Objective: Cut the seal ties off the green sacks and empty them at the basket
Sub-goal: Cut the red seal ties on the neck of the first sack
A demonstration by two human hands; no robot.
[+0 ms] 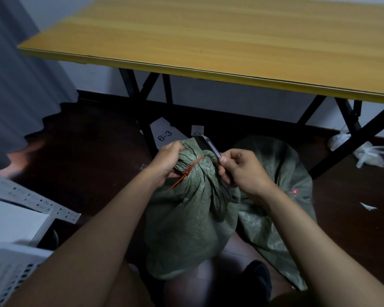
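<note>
On the dark floor before the wooden folding table (208, 36), a full green woven sack (193, 218) stood upright, neck up, long axis near vertical, slightly tilted. Left hand (167, 161) gripped the bunched neck just above the red seal tie (192, 167); right hand (242, 168) pinched a utility knife (211, 146), blade pointing up and away, just beside the tie. Sack looked soft, bulky, likely heavyish; woven plastic probably slippery, so the gathered neck was the best hold. Tie's tail pointed down-left. Second green sack (275, 196) lay behind-right. White basket (7, 273) sat at lower left.
</note>
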